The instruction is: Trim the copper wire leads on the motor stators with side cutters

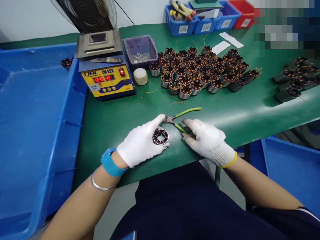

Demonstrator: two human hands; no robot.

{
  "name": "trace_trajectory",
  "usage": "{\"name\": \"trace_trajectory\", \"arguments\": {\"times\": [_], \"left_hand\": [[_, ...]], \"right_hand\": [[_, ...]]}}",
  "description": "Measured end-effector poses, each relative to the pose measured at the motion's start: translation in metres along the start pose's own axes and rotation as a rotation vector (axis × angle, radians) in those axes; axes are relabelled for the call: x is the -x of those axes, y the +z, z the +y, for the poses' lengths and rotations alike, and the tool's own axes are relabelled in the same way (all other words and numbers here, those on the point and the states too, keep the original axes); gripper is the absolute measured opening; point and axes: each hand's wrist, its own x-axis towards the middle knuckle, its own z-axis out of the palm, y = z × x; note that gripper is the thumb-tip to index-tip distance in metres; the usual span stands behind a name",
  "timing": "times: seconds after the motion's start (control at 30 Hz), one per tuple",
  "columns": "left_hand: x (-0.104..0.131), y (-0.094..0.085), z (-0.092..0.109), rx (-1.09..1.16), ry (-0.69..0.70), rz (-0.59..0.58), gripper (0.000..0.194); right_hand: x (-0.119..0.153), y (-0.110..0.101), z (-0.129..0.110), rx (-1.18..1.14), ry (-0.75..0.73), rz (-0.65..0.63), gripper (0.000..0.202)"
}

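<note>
My left hand [143,141], in a white glove, is closed around a short metal motor stator [160,137]. The stator's round open end faces up, with dark slots and reddish windings inside. Diagonal cutters [170,119] with green handles lie spread just beyond it, their head close to my left fingertips. My right hand [203,138], gloved in white with a yellow cuff, has its thumb and fingers around the end of the lower handle. Something dark shows between those fingers; its kind is unclear. The upper handle points away, free of my hand.
Many wound stators [185,80] stand grouped behind; more [297,76] are at right. A yellow-fronted heated unit [107,80] stands back left, beside a purple bin [153,50] and a white round block [140,76]. Large blue trays [57,126] flank the green table [120,116].
</note>
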Motion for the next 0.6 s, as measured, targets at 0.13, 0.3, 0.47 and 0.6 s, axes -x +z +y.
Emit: {"name": "trace_trajectory", "arguments": {"times": [0.13,0.3,0.47,0.6], "left_hand": [[-0.003,-0.002,-0.001,0.007,-0.053,0.046,0.119],[-0.001,-0.002,-0.003,0.077,-0.012,0.082,0.123],[-0.005,0.012,0.003,0.146,-0.056,0.121,0.101],[-0.006,0.014,0.007,0.139,-0.092,0.137,0.106]], "right_hand": [[-0.009,-0.005,0.01,-0.164,0.002,0.213,0.051],[-0.025,-0.012,-0.014,-0.549,-0.162,0.083,0.039],[-0.036,-0.013,-0.031,-0.543,-0.245,-0.002,0.015],[-0.033,-0.015,-0.026,-0.257,-0.136,-0.051,0.019]]}}
